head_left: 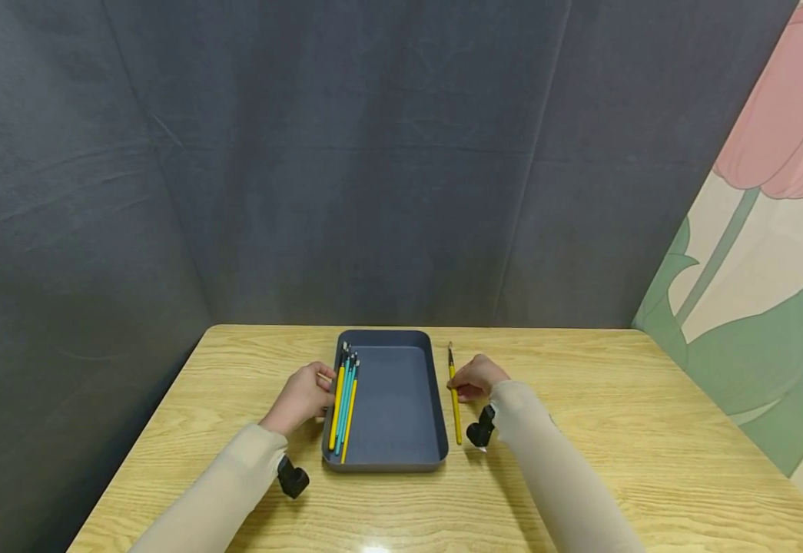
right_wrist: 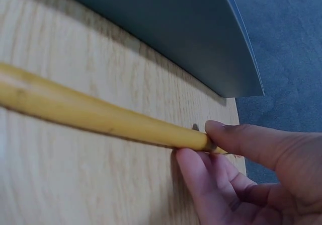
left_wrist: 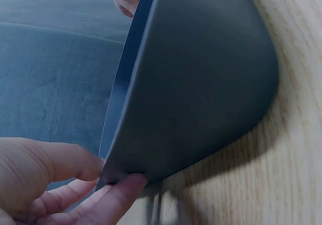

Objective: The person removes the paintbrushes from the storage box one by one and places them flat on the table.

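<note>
On the table stands a dark grey rectangular tray [head_left: 401, 407]. Several paintbrushes [head_left: 344, 407] with yellow and teal handles lie along its left side, bristles toward the far end. My left hand [head_left: 304, 395] holds the tray's left edge, its thumb [left_wrist: 80, 163] at the rim and a finger [left_wrist: 128, 184] against the outer wall. To the right of the tray, my right hand [head_left: 477, 378] pinches a yellow paintbrush [head_left: 456, 415] between thumb and fingers. In the right wrist view its yellow handle [right_wrist: 100, 113] runs close above the tabletop.
The light wooden table [head_left: 615, 430] extends on both sides of the tray. A dark grey cloth [head_left: 373, 169] hangs behind and to the left. At the right is a wall with a painted pink tulip [head_left: 768, 107].
</note>
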Tool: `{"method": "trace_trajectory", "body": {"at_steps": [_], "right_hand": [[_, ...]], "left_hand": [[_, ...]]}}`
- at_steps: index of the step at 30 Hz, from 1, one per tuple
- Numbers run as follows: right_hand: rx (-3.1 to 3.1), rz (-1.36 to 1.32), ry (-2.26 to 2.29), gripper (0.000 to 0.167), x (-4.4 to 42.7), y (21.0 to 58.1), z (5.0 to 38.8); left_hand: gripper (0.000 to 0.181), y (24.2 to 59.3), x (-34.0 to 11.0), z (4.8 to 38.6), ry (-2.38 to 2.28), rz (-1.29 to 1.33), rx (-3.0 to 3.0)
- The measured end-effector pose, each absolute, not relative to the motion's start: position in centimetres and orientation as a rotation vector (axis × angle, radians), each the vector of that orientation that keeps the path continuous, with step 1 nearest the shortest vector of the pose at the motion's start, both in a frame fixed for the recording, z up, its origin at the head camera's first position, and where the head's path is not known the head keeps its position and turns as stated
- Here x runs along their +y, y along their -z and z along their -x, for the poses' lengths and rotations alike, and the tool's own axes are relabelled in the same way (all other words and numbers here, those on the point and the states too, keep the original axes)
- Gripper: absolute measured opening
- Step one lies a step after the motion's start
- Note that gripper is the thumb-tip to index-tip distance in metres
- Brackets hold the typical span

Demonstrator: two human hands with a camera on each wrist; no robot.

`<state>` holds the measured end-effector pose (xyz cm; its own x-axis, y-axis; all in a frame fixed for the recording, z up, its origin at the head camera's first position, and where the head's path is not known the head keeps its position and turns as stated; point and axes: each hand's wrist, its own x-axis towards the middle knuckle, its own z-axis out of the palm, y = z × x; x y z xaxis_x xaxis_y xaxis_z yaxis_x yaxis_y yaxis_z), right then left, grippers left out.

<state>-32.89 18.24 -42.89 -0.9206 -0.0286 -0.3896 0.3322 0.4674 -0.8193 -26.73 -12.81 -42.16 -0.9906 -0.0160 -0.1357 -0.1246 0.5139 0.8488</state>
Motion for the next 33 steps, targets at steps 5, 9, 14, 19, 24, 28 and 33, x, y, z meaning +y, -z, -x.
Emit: {"method": "trace_trajectory", "body": {"at_steps": [5,9,14,19,24,28,33], "right_hand": [[2.366,-0.258,1.435,0.016,18.3,43.0,33.0],[2.364,-0.249,1.432,0.014,18.3,42.9,33.1],[2.358,-0.245,1.43,0.011,18.3,42.7,33.0],[2.376,-0.248,1.426,0.016,18.3,42.8,32.9],[2.351,-0.233,1.44,0.019,18.5,42.4,32.7],[2.311,-0.189,1.465,0.021,19.0,42.1,32.6],[2.275,-0.112,1.499,0.024,19.6,41.7,32.7]], "left_hand": [[0.038,42.2,-12.8,26.7,-1.491,0.119,2.63],[0.038,42.2,-12.8,26.6,-1.491,0.119,2.63],[0.039,42.1,-12.8,26.7,-1.485,0.115,2.634],[0.039,42.1,-12.9,26.8,-1.474,0.11,2.643],[0.038,42.1,-12.9,26.8,-1.467,0.109,2.647],[0.037,42.1,-12.9,26.8,-1.465,0.117,2.649],[0.037,42.1,-12.8,26.8,-1.462,0.128,2.646]]}}
